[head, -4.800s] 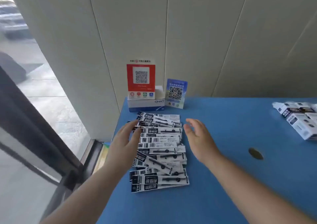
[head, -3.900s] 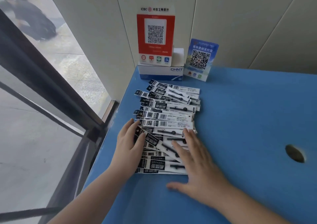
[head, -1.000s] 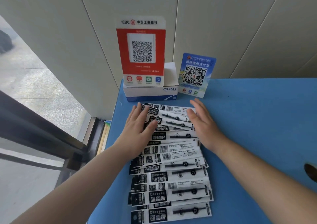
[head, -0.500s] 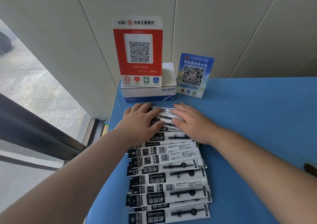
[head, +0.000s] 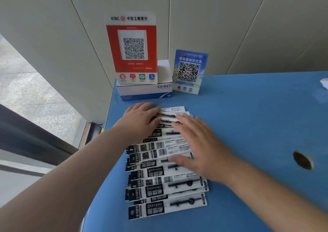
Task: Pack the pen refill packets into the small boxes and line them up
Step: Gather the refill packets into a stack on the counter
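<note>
Several black-and-white pen refill packets (head: 165,191) lie fanned in an overlapping row along the left side of the blue table (head: 248,121). My left hand (head: 142,120) lies flat, fingers spread, on the far end of the row. My right hand (head: 200,144) is flat over the middle of the row, palm down, fingers apart and blurred. Neither hand grips a packet. Of the small boxes, only a white corner (head: 324,83) shows at the far right edge.
A white CHNT box (head: 145,91) stands at the table's back left corner with a red QR sign (head: 132,48) on it. A blue QR sign (head: 190,72) stands beside it. A round hole (head: 302,160) is in the tabletop at right. The table's left edge drops toward a window.
My right hand has slid back from the far end of the row toward the middle packets. My left hand stays on the far packets.
</note>
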Demonstrator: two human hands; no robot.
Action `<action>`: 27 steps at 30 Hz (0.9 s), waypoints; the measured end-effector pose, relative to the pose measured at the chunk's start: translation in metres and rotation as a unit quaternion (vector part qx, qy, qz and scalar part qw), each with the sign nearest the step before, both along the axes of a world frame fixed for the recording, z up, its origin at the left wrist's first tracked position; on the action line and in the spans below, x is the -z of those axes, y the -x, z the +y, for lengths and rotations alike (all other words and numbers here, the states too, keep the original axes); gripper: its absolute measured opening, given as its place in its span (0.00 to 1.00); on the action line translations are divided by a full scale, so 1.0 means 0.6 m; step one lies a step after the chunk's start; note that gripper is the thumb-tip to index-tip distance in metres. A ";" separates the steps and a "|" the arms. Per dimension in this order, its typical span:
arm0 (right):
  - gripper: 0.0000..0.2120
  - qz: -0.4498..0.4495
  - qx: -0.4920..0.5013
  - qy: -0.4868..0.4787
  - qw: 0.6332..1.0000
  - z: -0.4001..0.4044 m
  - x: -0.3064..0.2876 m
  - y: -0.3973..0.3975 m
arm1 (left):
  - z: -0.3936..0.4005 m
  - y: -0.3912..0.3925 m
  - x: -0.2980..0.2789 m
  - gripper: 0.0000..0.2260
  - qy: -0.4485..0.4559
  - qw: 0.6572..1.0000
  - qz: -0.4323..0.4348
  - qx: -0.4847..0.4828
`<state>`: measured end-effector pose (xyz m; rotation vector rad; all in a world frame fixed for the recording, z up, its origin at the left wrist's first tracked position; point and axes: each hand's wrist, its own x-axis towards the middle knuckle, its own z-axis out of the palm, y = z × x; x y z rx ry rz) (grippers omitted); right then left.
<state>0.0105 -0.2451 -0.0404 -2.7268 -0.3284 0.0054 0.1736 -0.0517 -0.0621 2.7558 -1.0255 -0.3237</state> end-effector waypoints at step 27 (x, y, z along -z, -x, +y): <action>0.38 -0.015 0.035 0.187 0.982 0.068 0.048 0.076 | -0.031 0.078 -0.029 0.19 0.052 0.996 0.060 -0.031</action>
